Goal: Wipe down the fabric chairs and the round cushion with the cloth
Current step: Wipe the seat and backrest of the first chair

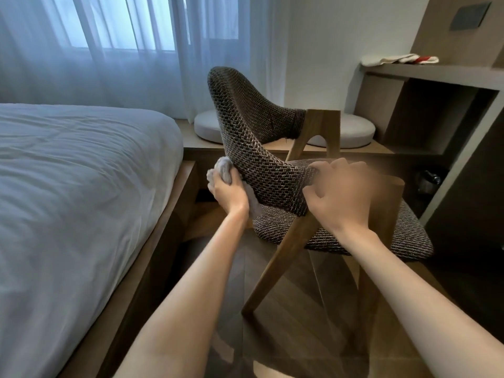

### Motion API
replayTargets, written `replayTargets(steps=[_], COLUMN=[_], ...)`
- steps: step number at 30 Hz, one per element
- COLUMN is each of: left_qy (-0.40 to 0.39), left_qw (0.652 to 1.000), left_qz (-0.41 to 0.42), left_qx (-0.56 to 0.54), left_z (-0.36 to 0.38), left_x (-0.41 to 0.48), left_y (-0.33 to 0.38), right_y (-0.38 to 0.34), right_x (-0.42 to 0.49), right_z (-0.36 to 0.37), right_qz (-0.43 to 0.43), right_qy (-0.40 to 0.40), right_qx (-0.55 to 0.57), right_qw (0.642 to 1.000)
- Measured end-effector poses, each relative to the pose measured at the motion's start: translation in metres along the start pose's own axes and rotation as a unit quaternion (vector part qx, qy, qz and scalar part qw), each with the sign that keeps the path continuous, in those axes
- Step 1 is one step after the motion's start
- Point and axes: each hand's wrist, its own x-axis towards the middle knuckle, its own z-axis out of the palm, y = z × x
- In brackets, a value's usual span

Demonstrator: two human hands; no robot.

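A chair [253,137] with dark woven fabric and wooden legs stands in the middle of the head view, its curved backrest facing me. My left hand [227,190] grips a bunched grey cloth [222,167] and presses it against the outer left side of the backrest. On the backrest's near right end, above the wooden leg, my right hand [341,189] rests with curled fingers around the fabric edge. The right hand is blurred. A white round cushion [351,130] lies on the low wooden platform behind the chair, partly hidden by it.
A bed [71,170] with white sheets on a wooden frame fills the left side, close to the chair. A wooden shelf unit [436,75] stands at the right with folded cloths [401,59] on top. Sheer curtains hang behind. Dark wooden floor lies below.
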Motion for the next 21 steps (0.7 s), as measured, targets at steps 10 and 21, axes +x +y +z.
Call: replayTargets(steps=[10, 21], left_qy=[0.01, -0.082], left_qw=[0.996, 0.993], left_qz=[0.078, 0.08], left_qx=[-0.048, 0.014], left_z=[0.026, 0.007], left_x=[-0.094, -0.126], left_y=[0.038, -0.009], right_y=[0.009, 0.017], right_x=[0.001, 0.005], right_z=[-0.009, -0.019], right_qz=[-0.035, -0.038], right_qy=[-0.013, -0.075], right_qx=[0.024, 0.002], right_qw=[0.999, 0.996])
